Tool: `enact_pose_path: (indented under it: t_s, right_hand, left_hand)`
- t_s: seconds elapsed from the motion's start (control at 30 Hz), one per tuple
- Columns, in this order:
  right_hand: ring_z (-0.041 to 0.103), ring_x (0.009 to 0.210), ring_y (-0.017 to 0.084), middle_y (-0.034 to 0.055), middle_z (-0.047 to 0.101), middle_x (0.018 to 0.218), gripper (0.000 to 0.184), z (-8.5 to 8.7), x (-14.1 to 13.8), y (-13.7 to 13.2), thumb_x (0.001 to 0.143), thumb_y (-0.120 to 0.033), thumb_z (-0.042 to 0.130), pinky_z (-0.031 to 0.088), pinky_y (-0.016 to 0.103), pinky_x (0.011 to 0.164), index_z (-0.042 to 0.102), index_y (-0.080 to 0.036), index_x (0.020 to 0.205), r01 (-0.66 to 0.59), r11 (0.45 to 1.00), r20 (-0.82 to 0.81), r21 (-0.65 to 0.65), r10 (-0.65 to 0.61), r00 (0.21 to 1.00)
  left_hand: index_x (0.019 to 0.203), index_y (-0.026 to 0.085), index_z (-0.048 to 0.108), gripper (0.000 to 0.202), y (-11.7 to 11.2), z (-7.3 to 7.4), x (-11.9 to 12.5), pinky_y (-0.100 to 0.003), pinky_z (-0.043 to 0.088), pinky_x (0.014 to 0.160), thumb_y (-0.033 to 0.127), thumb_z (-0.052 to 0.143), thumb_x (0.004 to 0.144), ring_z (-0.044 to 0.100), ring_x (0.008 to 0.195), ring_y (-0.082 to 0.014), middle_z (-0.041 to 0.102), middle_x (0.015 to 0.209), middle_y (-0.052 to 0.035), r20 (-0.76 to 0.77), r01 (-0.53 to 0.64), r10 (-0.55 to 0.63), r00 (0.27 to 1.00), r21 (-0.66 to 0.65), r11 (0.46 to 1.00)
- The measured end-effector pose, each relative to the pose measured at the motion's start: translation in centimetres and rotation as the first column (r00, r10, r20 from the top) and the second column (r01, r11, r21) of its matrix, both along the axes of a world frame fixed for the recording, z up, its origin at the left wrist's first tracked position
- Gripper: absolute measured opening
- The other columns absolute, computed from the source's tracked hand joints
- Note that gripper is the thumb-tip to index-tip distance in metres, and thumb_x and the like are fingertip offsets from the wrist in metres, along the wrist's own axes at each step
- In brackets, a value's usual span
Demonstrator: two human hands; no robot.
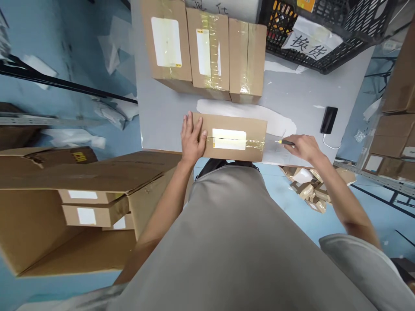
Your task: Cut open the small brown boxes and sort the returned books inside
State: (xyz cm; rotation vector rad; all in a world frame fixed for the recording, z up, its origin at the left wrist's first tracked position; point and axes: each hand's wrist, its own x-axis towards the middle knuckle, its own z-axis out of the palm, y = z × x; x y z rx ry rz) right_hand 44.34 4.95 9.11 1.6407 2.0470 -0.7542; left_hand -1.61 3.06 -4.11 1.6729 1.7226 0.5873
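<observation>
A taped cardboard box with a white label lies at the near edge of the table, close to my body. A slit or seam line runs along its middle through the label. My left hand rests flat on the box's left end, fingers spread. To the right of the box, my right hand is closed around a small dark-handled knife with a yellow collar. Its thin tip points left toward the box and is apart from it.
Three taped boxes stand along the back of the grey table. A black plastic crate with a paper sign sits back right, near a black corded device. A big open carton holding boxes stands at left; small boxes lie below right.
</observation>
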Motion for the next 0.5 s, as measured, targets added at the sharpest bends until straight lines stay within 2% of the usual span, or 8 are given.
enact_pose_path:
  t_s: [0.03,0.07,0.1,0.17,0.23,0.3,0.4,0.5]
  right_hand:
    - [0.075,0.093,0.025,0.0069,0.086,0.104,0.031,-1.0,0.0,-0.2,0.108,-0.049,0.066,0.041,0.031,0.072,0.086,-0.025,0.113,0.128,0.991,-0.054,0.026,-0.126,0.991]
    - [0.074,0.088,0.024,0.0053,0.084,0.095,0.033,-2.3,-0.2,-0.5,0.104,-0.052,0.071,0.042,0.030,0.070,0.085,-0.022,0.104,0.274,0.961,-0.117,0.042,-0.267,0.956]
    - [0.071,0.081,0.021,0.0034,0.080,0.086,0.036,-3.7,-0.8,-0.9,0.100,-0.055,0.075,0.043,0.029,0.068,0.083,-0.020,0.098,0.430,0.902,-0.193,0.040,-0.415,0.889]
    - [0.065,0.070,0.017,-0.0013,0.073,0.074,0.041,-6.6,-3.0,-1.8,0.095,-0.060,0.079,0.044,0.027,0.063,0.079,-0.019,0.096,0.679,0.731,-0.359,-0.060,-0.651,0.669]
    - [0.059,0.059,0.015,-0.0045,0.064,0.061,0.045,-9.1,-6.0,-2.7,0.093,-0.065,0.080,0.045,0.026,0.058,0.073,-0.021,0.088,0.802,0.551,-0.402,-0.233,-0.805,0.436]
    - [0.055,0.054,0.014,-0.0052,0.059,0.054,0.051,-10.5,-9.3,-3.6,0.093,-0.070,0.079,0.046,0.025,0.056,0.066,-0.024,0.076,0.834,0.439,-0.415,-0.334,-0.863,0.288]
    - [0.057,0.054,0.014,-0.0036,0.060,0.054,0.055,-10.4,-13.4,-4.5,0.096,-0.069,0.077,0.050,0.025,0.057,0.056,-0.027,0.068,0.850,0.356,-0.471,-0.388,-0.869,0.149]
    - [0.057,0.052,0.015,-0.0041,0.059,0.053,0.052,-7.9,-15.2,-4.8,0.095,-0.065,0.080,0.051,0.026,0.055,0.056,-0.028,0.069,0.885,0.298,-0.509,-0.358,-0.857,0.083]
  left_hand:
    - [0.177,0.034,0.051,0.082,0.1,0.0,-0.6,-0.064,0.012,0.147,0.081,0.042,0.110,0.013,0.182,-0.0361,0.029,0.193,-0.0069,0.005,0.000,0.000,1.000,0.001,1.000]
    - [0.177,0.034,0.051,0.084,0.2,0.0,-1.4,-0.063,0.012,0.147,0.083,0.041,0.109,0.014,0.182,-0.0364,0.029,0.193,-0.0072,0.010,-0.001,0.001,1.000,0.001,1.000]
    - [0.177,0.034,0.051,0.086,0.3,-0.1,-2.1,-0.063,0.012,0.147,0.085,0.040,0.108,0.015,0.182,-0.0369,0.028,0.193,-0.0076,0.014,-0.004,0.004,1.000,0.002,1.000]
    - [0.176,0.034,0.052,0.088,0.5,-0.3,-3.6,-0.063,0.015,0.146,0.087,0.038,0.107,0.019,0.181,-0.0380,0.029,0.192,-0.0090,0.013,-0.017,0.017,1.000,0.007,1.000]
    - [0.174,0.033,0.054,0.089,0.5,-0.6,-4.9,-0.062,0.022,0.145,0.087,0.037,0.107,0.028,0.178,-0.0391,0.036,0.188,-0.0125,-0.004,-0.048,0.048,0.999,0.014,0.999]
    - [0.172,0.029,0.058,0.090,0.3,-0.9,-5.9,-0.060,0.031,0.143,0.087,0.037,0.107,0.040,0.171,-0.0400,0.047,0.178,-0.0177,-0.027,-0.097,0.098,0.995,0.018,0.995]
    - [0.170,0.023,0.060,0.094,-0.3,-1.4,-6.9,-0.059,0.039,0.139,0.088,0.036,0.106,0.052,0.159,-0.0406,0.058,0.158,-0.0224,-0.034,-0.168,0.168,0.985,0.023,0.986]
    - [0.171,0.022,0.057,0.095,-0.6,-2.2,-7.0,-0.058,0.041,0.137,0.088,0.030,0.108,0.057,0.155,-0.0389,0.061,0.152,-0.0225,-0.004,-0.199,0.199,0.980,0.033,0.979]
